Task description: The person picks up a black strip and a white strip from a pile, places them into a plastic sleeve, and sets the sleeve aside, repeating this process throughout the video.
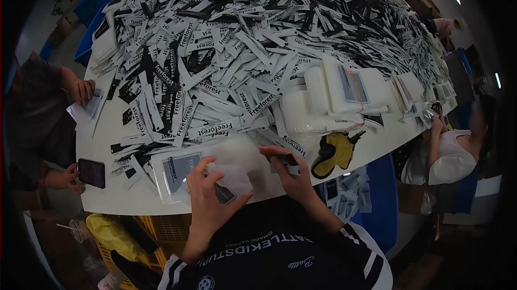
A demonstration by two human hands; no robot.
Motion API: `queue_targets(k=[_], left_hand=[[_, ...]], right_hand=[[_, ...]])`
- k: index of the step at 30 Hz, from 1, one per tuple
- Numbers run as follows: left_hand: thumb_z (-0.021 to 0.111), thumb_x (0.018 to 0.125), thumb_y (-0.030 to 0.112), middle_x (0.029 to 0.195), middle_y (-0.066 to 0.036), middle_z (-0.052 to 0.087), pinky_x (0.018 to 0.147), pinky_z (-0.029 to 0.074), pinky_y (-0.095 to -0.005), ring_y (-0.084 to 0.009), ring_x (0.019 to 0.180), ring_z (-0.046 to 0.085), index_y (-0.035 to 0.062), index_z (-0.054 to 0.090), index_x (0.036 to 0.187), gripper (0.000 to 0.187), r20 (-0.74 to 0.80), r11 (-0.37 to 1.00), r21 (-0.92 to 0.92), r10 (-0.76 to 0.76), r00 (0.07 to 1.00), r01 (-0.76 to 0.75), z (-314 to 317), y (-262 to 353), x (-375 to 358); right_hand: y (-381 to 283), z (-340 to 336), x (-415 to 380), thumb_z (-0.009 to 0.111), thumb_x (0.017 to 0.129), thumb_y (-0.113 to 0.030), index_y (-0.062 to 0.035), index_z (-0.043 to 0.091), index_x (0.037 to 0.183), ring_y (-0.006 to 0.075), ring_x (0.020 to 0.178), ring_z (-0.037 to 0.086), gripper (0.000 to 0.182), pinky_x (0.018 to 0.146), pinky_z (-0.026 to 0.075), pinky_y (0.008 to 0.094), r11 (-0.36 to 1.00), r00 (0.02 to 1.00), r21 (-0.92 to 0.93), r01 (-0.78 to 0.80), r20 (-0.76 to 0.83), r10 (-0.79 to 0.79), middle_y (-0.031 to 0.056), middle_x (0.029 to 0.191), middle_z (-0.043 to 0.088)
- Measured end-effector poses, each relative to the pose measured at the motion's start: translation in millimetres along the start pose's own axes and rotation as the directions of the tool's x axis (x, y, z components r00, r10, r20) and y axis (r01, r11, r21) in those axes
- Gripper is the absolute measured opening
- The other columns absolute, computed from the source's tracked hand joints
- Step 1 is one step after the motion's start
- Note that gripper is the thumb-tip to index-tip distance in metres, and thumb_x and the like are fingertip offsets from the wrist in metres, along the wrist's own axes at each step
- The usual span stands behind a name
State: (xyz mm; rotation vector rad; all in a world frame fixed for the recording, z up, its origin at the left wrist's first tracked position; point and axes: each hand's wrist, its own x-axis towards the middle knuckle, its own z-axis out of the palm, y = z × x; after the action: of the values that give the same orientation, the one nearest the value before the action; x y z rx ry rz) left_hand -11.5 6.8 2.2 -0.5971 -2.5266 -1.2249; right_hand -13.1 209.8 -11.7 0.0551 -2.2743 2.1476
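My left hand [207, 198] is closed on a small clear bag [237, 178] with a dark printed patch, near the table's front edge. To its right, my right hand [293, 177] holds a dark and white packet [292, 164] between thumb and fingers. Under and behind my left hand lies a stack of clear bags with a grey FREEFOREST label [180, 172]. A large heap of black and white Freeforest sachets [215, 74] covers the table beyond both hands.
Stacks of clear bags [353, 88] and a yellow and black item [335, 154] lie at the right. Below is a blue bin [379, 204]. A person at the left holds a phone [91, 173]; another person [452, 155] sits at the right.
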Motion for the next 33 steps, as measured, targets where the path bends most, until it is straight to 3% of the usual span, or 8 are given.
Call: queue_targets(k=[4, 8, 12, 16, 21, 22, 26, 33], left_hand=[[0.084, 0.053, 0.021, 0.123, -0.018, 0.039, 0.083, 0.032, -0.0456, -0.034, 0.103, 0.044, 0.0143, 0.037, 0.107, 0.073, 0.137, 0.997, 0.067, -0.034, 0.99, 0.025, 0, 4, 5], [0.084, 0.053, 0.021, 0.122, -0.018, 0.039, 0.082, 0.032, -0.0451, -0.0338, 0.102, 0.044, 0.0148, 0.036, 0.106, 0.072, 0.051, 0.997, -0.055, 0.052, 0.997, -0.05, 0, 4, 3], [0.085, 0.051, 0.02, 0.121, -0.017, 0.04, 0.08, 0.031, -0.0441, -0.0332, 0.101, 0.045, 0.0154, 0.036, 0.105, 0.073, 0.098, 0.988, -0.103, 0.128, 0.987, -0.118, -7, 1, -2], [0.086, 0.049, 0.019, 0.123, -0.015, 0.038, 0.082, 0.031, -0.0458, -0.0341, 0.105, 0.043, 0.0168, 0.034, 0.112, 0.082, 0.022, 0.991, -0.098, 0.097, 0.995, -0.094, 3, 2, -8], [0.073, 0.07, 0.015, 0.093, -0.013, 0.056, 0.065, 0.041, -0.0363, -0.0264, 0.077, 0.056, 0.01, 0.046, 0.113, 0.051, 0.084, 0.951, -0.218, -0.206, 0.975, 0.22, -26, 1, 4], [0.067, 0.078, 0.013, 0.077, -0.012, 0.061, 0.056, 0.043, -0.0316, -0.0235, 0.063, 0.058, 0.0066, 0.053, 0.109, 0.034, 0.239, 0.846, -0.231, -0.43, 0.87, 0.481, -34, -4, 2], [0.057, 0.085, 0.009, 0.061, -0.013, 0.056, 0.048, 0.041, -0.0265, -0.0202, 0.048, 0.054, -0.0001, 0.062, 0.085, 0.01, 0.266, 0.919, -0.165, -0.307, 0.914, 0.357, -40, -2, 6], [0.057, 0.085, 0.009, 0.06, -0.013, 0.056, 0.048, 0.041, -0.0267, -0.0194, 0.048, 0.054, 0.0005, 0.063, 0.088, 0.011, 0.264, 0.912, -0.2, -0.301, 0.916, 0.357, -40, -7, -1]], right_hand=[[-41, 12, 6, 0.044, 0.094, -0.016, 0.0015, 0.049, 0.117, 0.0235, 0.114, 0.05, 0.029, 0.096, 0.039, 0.0348, 0.703, 0.954, 0.65, 0.289, -0.135, -0.267, 0.0149, 0.119, 0.054], [-34, 23, 19, 0.037, 0.096, -0.013, 0.0022, 0.046, 0.119, 0.0273, 0.121, 0.044, 0.029, 0.1, 0.037, 0.0386, 0.822, 0.928, 0.569, 0.028, 0.292, -0.233, 0.0195, 0.123, 0.051], [-23, 21, 19, 0.039, 0.095, -0.013, 0.0044, 0.048, 0.117, 0.0311, 0.124, 0.041, 0.03, 0.102, 0.033, 0.0411, 0.678, 0.959, 0.718, -0.158, 0.275, -0.068, 0.0198, 0.124, 0.051], [-39, 29, 16, 0.045, 0.091, -0.008, 0.0034, 0.056, 0.111, 0.0244, 0.119, 0.046, 0.025, 0.101, 0.034, 0.0376, 0.983, 0.911, 0.155, 0.099, 0.383, -0.152, 0.0142, 0.123, 0.053], [-24, 29, 12, 0.052, 0.088, -0.005, 0.003, 0.053, 0.115, 0.0206, 0.116, 0.048, 0.028, 0.097, 0.039, 0.0356, 0.889, 0.921, 0.373, -0.267, 0.371, 0.121, 0.0159, 0.123, 0.052], [-29, 30, 11, 0.053, 0.088, -0.006, 0.003, 0.052, 0.116, 0.0207, 0.112, 0.051, 0.03, 0.094, 0.042, 0.0347, 0.917, 0.953, 0.371, -0.146, 0.302, 0.029, 0.0163, 0.12, 0.054], [-25, 21, 12, 0.057, 0.087, -0.008, 0.0035, 0.051, 0.117, 0.0179, 0.098, 0.06, 0.033, 0.084, 0.049, 0.031, 0.985, 0.985, -0.003, 0.173, -0.008, -0.173, 0.0147, 0.111, 0.061], [-8, -7, 20, 0.053, 0.09, -0.017, 0.0021, 0.061, 0.096, 0.0136, 0.054, 0.049, 0.022, 0.054, 0.042, 0.0264, 0.971, 0.767, -0.007, -0.239, 0.612, 0.193, 0.0087, 0.067, 0.06]])
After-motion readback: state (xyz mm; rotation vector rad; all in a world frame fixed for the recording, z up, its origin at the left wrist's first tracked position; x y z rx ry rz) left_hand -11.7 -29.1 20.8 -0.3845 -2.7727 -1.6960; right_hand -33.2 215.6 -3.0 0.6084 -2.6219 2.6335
